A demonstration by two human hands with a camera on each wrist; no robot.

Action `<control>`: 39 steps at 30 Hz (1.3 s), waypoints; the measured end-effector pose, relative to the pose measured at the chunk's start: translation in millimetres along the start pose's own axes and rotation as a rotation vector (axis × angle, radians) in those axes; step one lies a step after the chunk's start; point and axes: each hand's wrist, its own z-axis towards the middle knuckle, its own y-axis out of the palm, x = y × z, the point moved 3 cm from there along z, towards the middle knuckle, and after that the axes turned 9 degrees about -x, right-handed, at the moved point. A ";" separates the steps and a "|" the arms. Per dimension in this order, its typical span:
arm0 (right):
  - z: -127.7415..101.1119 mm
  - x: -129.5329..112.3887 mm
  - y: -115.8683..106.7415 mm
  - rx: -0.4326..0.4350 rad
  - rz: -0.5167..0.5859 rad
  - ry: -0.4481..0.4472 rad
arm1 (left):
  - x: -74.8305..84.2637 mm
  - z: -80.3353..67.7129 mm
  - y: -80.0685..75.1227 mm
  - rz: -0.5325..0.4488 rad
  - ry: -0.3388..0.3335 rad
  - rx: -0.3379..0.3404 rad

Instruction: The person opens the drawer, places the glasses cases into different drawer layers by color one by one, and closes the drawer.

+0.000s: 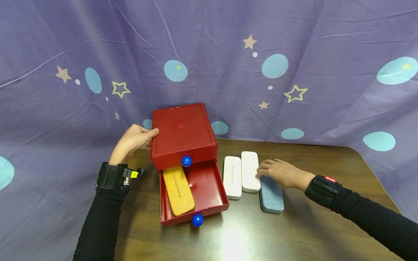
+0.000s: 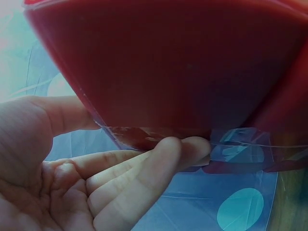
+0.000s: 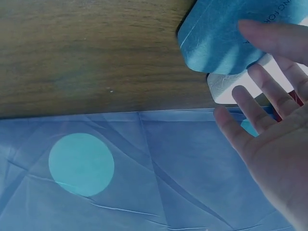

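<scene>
My left hand (image 1: 137,138) grips the left side of a red drawer box (image 1: 181,127), its thumb on the top edge. Fingers (image 2: 139,178) lie against a lower edge in the left wrist view. The lower drawer (image 1: 209,183) is pulled out, and a yellow glasses case (image 1: 179,190) lies in its left part. My right hand (image 1: 283,173) hovers over the far end of a blue glasses case (image 1: 271,197), fingers loosely spread in the right wrist view. Its fingertips overlap a white glasses case (image 1: 250,172) in the head view. A second white glasses case (image 1: 232,177) lies beside that one.
Blue knobs (image 1: 197,220) stick out from the drawer fronts. The brown wooden table (image 1: 303,224) runs back to a purple curtain (image 1: 222,54) with stars and ovals. A black band (image 1: 112,176) with a small device sits on the left wrist.
</scene>
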 end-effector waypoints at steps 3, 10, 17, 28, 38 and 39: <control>-0.9 0.3 2.0 -0.023 -0.043 -0.001 | -0.5 0.4 0.1 0.000 -0.001 0.000; -5.1 4.7 8.2 -0.009 -0.116 0.000 | -1.2 0.9 -0.8 -0.017 0.012 -0.004; -7.3 7.6 13.9 -0.018 -0.112 0.009 | 1.0 -0.4 -1.0 0.011 0.002 0.013; -7.6 14.2 23.4 -0.059 -0.139 0.011 | -0.8 -0.5 -0.6 0.013 0.000 -0.002; -9.1 17.2 36.1 -0.050 -0.078 -0.043 | 0.3 -0.5 -1.2 0.012 -0.006 0.001; -8.9 17.4 36.4 -0.044 -0.078 -0.051 | 0.1 -0.3 -1.5 0.007 -0.004 0.001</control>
